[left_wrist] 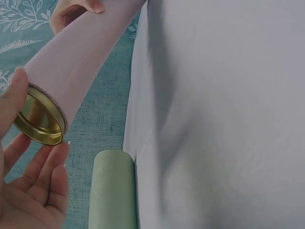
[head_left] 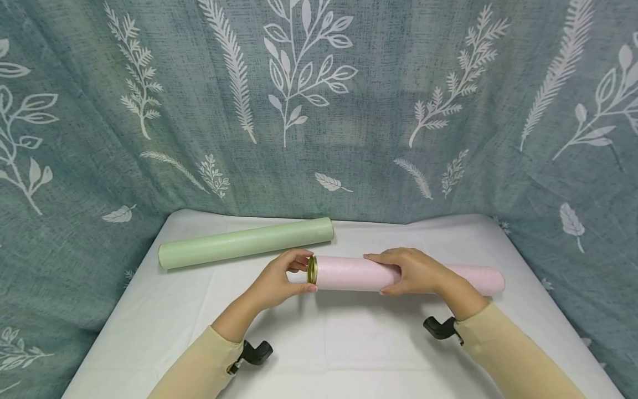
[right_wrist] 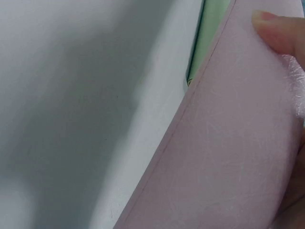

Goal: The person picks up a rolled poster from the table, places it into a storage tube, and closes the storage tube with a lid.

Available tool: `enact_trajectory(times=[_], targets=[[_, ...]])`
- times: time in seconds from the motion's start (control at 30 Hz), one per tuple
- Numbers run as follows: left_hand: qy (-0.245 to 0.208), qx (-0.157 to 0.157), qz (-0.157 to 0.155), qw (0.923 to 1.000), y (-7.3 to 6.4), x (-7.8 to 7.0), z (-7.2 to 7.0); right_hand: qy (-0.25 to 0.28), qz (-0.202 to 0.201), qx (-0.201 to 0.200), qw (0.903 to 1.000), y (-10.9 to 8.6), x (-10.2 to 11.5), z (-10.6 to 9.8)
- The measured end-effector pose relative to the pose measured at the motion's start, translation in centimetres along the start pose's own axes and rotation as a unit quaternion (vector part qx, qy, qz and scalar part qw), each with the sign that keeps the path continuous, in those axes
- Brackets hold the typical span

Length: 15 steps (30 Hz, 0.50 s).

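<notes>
A pink cardboard tube [head_left: 344, 273] is held level above the white table, its shadow below it. My right hand [head_left: 420, 271] grips it around the middle, thumb on the near side and fingers over the far side. At the tube's left end is a gold metal end cap [left_wrist: 42, 114] with a recessed, shiny face. My left hand [head_left: 276, 281] pinches this cap at its rim, the thumb on one side and fingertips on the other. In the right wrist view, the right thumb [right_wrist: 281, 36] lies against the pink surface; the fingers are mostly hidden behind the tube.
A green tube [head_left: 246, 244] lies at a slant on the table's back left, behind the left hand. The white cloth-covered table [head_left: 359, 354] meets a teal curtain [head_left: 379, 111] with white leaf prints at the back and sides. Black wrist mounts [head_left: 256, 353] hang by both sleeves.
</notes>
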<state>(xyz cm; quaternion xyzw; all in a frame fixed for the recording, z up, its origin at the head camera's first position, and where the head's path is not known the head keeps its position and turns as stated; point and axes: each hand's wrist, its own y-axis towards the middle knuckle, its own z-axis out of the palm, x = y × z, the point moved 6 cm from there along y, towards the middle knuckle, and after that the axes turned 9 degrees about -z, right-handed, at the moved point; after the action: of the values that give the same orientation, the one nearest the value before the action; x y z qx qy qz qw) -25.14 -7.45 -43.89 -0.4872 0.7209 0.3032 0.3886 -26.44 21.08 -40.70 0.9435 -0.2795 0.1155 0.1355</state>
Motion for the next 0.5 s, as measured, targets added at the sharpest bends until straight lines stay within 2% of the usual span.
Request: enact_trajectory(times=[0.13, 0.5], targets=[[-0.016, -0.002, -0.004, 0.9999, -0.02, 0.26, 0.07, 0.023, 0.0, -0.005, 0.9997, 0.08, -0.04, 0.04], [-0.064, -0.014, 0.0, 0.9978, -0.07, 0.75, 0.39, 0.076, 0.044, -0.026, 0.9958, -0.53, -0.85, 0.75]])
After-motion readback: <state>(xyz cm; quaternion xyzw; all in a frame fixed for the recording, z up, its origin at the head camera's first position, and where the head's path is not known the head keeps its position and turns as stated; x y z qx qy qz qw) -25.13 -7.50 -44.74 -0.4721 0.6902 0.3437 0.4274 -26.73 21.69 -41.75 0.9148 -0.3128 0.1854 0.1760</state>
